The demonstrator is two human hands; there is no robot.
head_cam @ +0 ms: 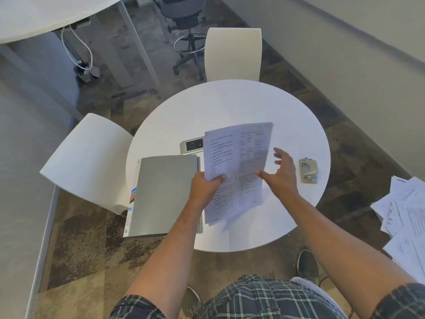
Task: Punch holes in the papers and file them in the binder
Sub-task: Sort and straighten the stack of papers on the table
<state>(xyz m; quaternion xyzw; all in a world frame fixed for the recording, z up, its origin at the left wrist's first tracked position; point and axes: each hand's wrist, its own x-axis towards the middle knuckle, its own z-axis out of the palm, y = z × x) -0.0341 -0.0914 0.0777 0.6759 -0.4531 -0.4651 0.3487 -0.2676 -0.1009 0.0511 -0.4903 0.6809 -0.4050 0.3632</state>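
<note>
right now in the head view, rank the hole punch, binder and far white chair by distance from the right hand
From the right hand:
1. hole punch, just to its right on the table.
2. binder, closed, across on the left.
3. far white chair, beyond the table's far edge.

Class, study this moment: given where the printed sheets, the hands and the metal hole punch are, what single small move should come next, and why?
Probably carry the printed white sheets rightward to the small grey metal hole punch. The left hand pinches the sheets above the round white table, the open right hand is beside them, and the closed grey binder suggests that filing comes later.
</note>
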